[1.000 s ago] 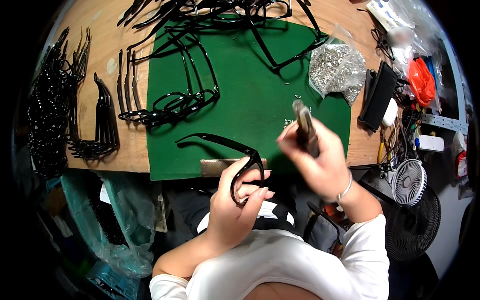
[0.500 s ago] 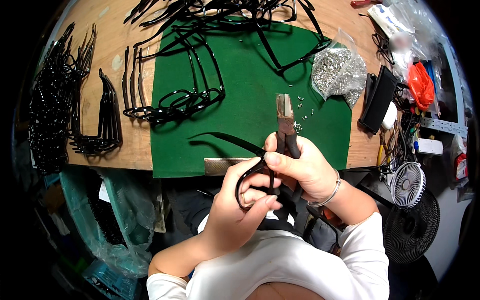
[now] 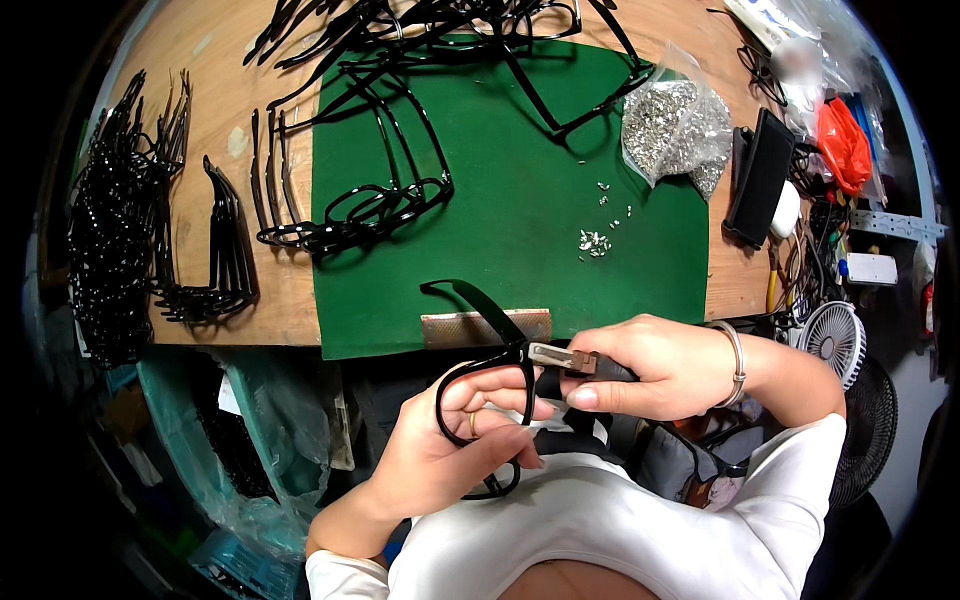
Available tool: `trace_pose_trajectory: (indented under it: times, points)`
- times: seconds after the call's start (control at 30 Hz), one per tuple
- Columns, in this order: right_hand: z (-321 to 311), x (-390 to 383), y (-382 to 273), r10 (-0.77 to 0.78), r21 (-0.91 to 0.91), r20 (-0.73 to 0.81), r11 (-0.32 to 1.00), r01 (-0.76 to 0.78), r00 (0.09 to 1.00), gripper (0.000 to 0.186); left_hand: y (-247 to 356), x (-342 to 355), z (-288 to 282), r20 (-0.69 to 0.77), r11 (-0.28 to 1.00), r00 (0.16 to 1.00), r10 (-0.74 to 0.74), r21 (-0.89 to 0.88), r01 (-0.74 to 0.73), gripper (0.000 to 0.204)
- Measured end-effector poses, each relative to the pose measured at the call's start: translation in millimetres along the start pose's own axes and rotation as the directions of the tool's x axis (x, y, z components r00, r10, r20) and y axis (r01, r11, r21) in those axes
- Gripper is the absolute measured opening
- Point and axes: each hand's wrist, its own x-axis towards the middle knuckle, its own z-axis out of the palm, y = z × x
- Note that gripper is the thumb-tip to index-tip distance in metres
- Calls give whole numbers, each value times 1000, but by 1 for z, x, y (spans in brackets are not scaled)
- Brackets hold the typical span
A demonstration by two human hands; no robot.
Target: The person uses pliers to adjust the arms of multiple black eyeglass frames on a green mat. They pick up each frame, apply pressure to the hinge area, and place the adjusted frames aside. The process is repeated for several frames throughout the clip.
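My left hand (image 3: 425, 455) is closed around a black eyeglass frame (image 3: 441, 402) in front of the table edge. Its fingers pass through one rim, and one temple arm points up and away over the green mat. In my right hand (image 3: 650, 368) I grip pliers (image 3: 583, 363) with dark handles, turned sideways to the left. The jaw tips meet the frame's corner, where the temple joins the front; whether they bite on it I cannot tell. Just beyond, a metal-faced block (image 3: 485, 329) lies at the near edge of the green mat (image 3: 520, 230).
Small silver pieces (image 3: 594, 243) lie loose on the mat, below a clear bag (image 3: 672, 130) full of them. Black frames (image 3: 380, 215) lie around the mat's left and far sides. To the right are a phone-like black slab (image 3: 758, 180) and a small white fan (image 3: 832, 340).
The pliers have swung from pointing away over the mat to pointing left, with their jaws at the frame's corner. My right hand has moved right and turned over.
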Motion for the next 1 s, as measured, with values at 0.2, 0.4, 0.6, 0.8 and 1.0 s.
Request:
trace_pose_trajectory:
  times: [0.2, 0.4, 0.6, 0.8, 1.0]
  points:
    - [0, 6, 2, -28, -217, -19, 976, 23, 999, 31, -4, -2, 1, -10, 997, 1000, -23, 67, 23, 36]
    - [12, 4, 8, -62, -425, -264, 903, -59, 963, 31, -9, 0, 11, -87, 999, 996, -23, 40, 26, 38]
    - [-26, -1, 14, 10, -180, 56, 984, 0, 998, 35, -4, 3, 11, -55, 999, 998, -13, 33, 15, 42]
    - [0, 22, 69, -208, -456, -551, 886, -83, 809, 33, 14, 0, 26, -110, 970, 992, -65, 228, 89, 41]
    - [-2, 24, 58, -57, -255, -593, 959, -120, 803, 28, 25, 56, -18, 66, 530, 932, 356, 807, -260, 33]
